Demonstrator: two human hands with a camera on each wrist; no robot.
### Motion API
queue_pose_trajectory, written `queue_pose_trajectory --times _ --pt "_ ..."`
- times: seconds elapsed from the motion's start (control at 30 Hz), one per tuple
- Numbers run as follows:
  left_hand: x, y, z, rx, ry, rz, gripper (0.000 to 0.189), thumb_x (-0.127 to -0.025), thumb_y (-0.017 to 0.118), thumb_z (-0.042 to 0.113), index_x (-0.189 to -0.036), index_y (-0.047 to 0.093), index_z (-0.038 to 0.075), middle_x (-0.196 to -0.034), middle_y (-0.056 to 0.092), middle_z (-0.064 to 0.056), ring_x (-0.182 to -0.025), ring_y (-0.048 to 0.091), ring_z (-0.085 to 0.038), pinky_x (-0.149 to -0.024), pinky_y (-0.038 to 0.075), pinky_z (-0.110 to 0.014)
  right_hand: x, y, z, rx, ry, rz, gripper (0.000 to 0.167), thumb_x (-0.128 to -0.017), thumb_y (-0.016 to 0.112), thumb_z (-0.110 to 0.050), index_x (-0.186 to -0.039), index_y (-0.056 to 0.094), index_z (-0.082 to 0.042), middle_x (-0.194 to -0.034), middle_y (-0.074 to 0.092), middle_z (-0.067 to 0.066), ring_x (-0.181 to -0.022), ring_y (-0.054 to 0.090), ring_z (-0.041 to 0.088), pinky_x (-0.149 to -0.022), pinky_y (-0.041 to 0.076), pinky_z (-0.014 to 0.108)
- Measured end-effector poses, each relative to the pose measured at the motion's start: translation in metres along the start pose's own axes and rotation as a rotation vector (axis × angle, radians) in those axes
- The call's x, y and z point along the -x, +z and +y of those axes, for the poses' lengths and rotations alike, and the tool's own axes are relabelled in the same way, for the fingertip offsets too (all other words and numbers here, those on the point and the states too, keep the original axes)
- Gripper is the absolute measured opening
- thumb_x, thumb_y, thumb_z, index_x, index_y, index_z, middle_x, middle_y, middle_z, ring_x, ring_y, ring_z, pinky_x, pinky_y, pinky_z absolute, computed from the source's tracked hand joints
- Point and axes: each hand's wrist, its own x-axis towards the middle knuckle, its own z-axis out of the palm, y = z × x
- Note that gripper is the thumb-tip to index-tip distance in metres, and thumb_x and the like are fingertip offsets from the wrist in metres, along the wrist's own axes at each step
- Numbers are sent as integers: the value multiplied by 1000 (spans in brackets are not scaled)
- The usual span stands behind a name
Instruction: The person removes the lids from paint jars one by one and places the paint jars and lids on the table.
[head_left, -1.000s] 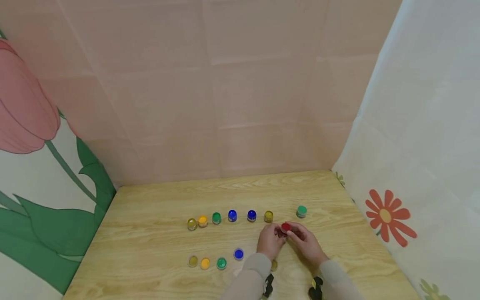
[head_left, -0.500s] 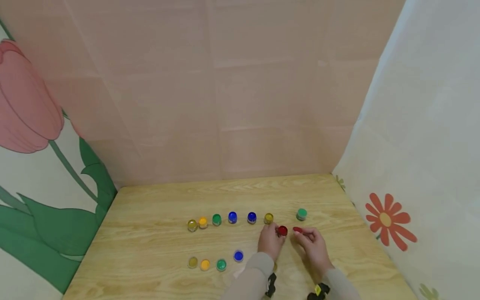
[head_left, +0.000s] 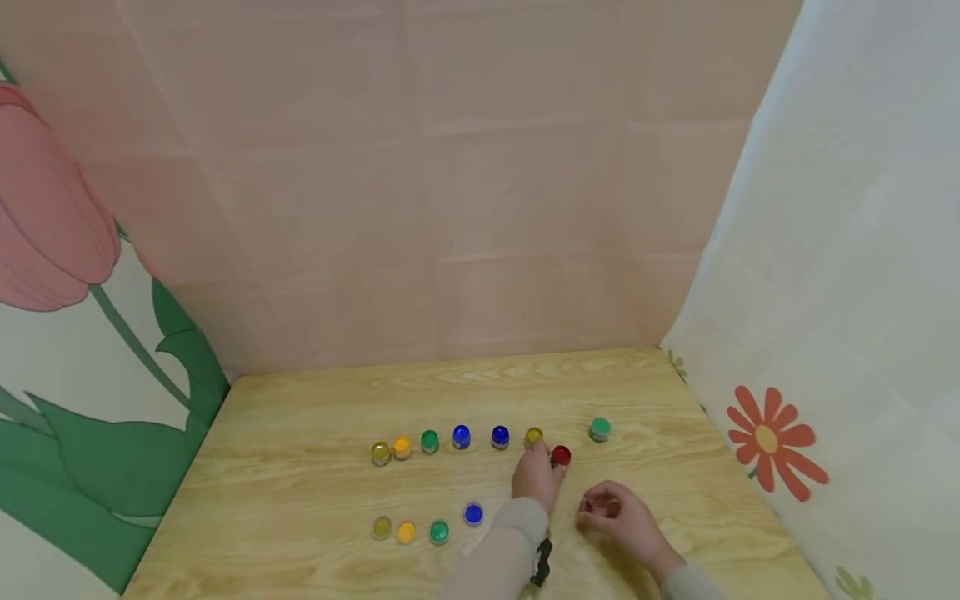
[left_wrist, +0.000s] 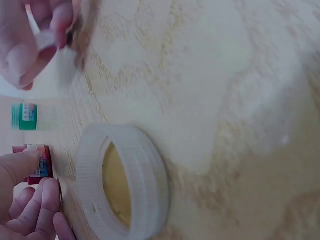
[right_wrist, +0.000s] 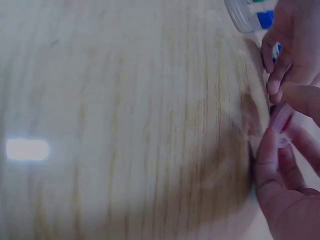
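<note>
In the head view my left hand (head_left: 536,479) holds a small red paint jar (head_left: 561,455) on the table; its lid is off and red paint shows. The left wrist view has the thumb and fingers around this jar (left_wrist: 41,162). Lower and to the right, my right hand (head_left: 626,521) pinches the jar's small red lid (head_left: 587,506) between thumb and fingertips. That lid (right_wrist: 281,119) also appears between the fingers in the right wrist view. Just left of the held jar stands a mustard-yellow jar (head_left: 533,435), partly behind my left fingers.
A row of paint jars runs left: dark blue (head_left: 500,437), blue (head_left: 461,436), green (head_left: 430,441), orange (head_left: 402,447), mustard (head_left: 381,452). A green jar (head_left: 600,429) stands right. Nearer lie several lids, including a blue one (head_left: 473,513). A mustard-lined lid (left_wrist: 120,185) is close to the left wrist camera.
The red lid has come off the jar, and my right hand has carried it right and toward me. My left hand has lowered the red jar beside the mustard jar.
</note>
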Motion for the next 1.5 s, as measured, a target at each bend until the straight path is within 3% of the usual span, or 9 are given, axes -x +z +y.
queue_pose_trajectory --times 0.13,0.27,0.53,0.93,1.27,1.5 --pt "-1 -1 0 -3 5 -1 26 -87 81 22 -88 58 12 -73 57 2 -68 59 -18 -61 50 -35 7 -1 -2 139 -57 -71 31 -78 88 -18 -101 70 -8 -94 62 3 -82 58 16 -68 50 25" --pt "-1 -2 4 -34 2 -8 25 -90 78 24 -83 58 12 -69 57 1 -64 59 -19 -56 48 -36 13 0 -5 201 -151 -146 29 -79 88 -21 -98 70 -8 -89 58 2 -78 53 13 -65 47 23" --pt "-1 -4 25 -101 -117 -17 19 -94 73 29 -87 65 13 -80 69 -5 -75 69 -29 -62 53 -51 19 6 -13 216 -227 -260 25 -82 86 -22 -97 71 -11 -87 55 2 -73 51 9 -62 46 23" --pt "-8 3 32 -102 -252 25 24 -95 71 32 -83 71 12 -82 72 -7 -75 68 -32 -69 52 -54 24 10 -14 271 -296 -259 18 -84 82 -13 -96 69 -14 -87 53 1 -73 48 8 -60 46 22" --pt "-8 8 31 -129 -262 53 29 -94 72 39 -81 70 13 -80 72 -7 -73 68 -30 -68 50 -53 23 11 -12 295 -320 -258 20 -87 81 -20 -102 69 -14 -91 52 -1 -77 48 5 -63 47 22" --pt "-8 4 27 -78 -232 0 26 -95 70 36 -81 69 14 -82 72 -5 -76 68 -30 -71 49 -53 16 -3 -9 317 -282 -264 30 -84 83 -26 -107 70 -11 -95 56 -2 -81 52 6 -68 49 24"
